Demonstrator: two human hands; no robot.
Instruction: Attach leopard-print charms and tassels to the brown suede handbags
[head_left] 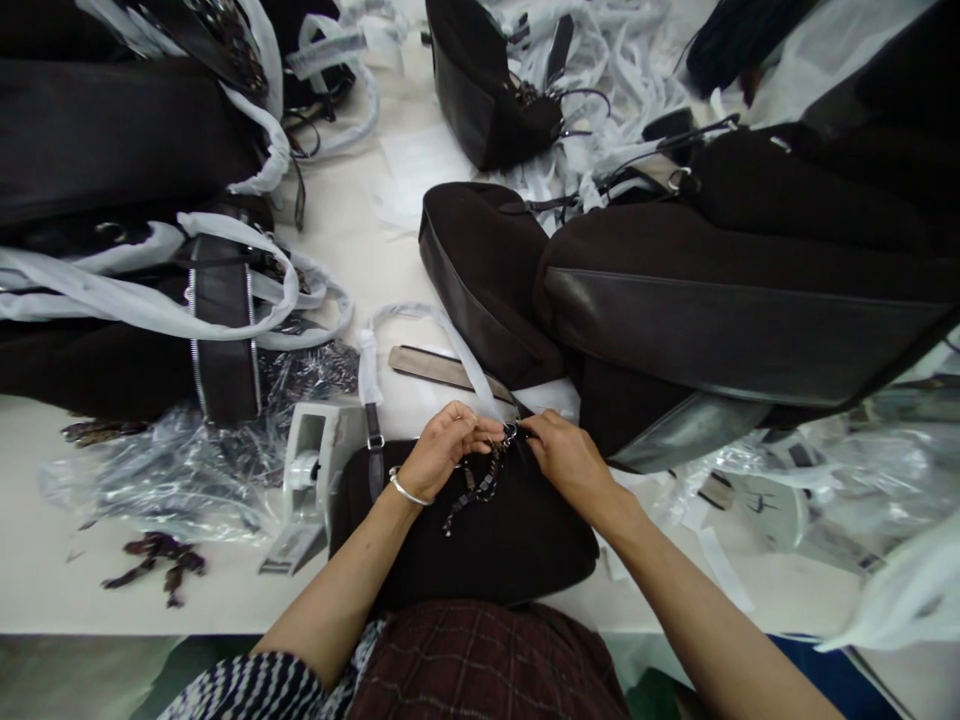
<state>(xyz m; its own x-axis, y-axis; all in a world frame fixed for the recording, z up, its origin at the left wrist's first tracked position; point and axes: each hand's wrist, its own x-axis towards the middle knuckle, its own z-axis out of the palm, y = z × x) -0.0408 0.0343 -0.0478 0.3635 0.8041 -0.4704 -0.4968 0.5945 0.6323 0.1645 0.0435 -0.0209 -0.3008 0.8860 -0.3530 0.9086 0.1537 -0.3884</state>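
On the dark bag (480, 560), the dangly chain (486, 488) could slip because my left hand (442, 452) pinches just its tiny top, nearly closed, while what my curled right hand (570, 465) holds I can't tell, and the loopy white strap (466, 352) beyond could snag.

I see a workshop: dark bags (750, 310) crowd the table (367, 250), with plastic (187, 480) and white wrapping (600, 70) around them.

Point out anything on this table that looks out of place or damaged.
A loose clump of small dark strips lies near the table's front edge, apart from the bags, so it looks stray. I see no clear damage or spill.
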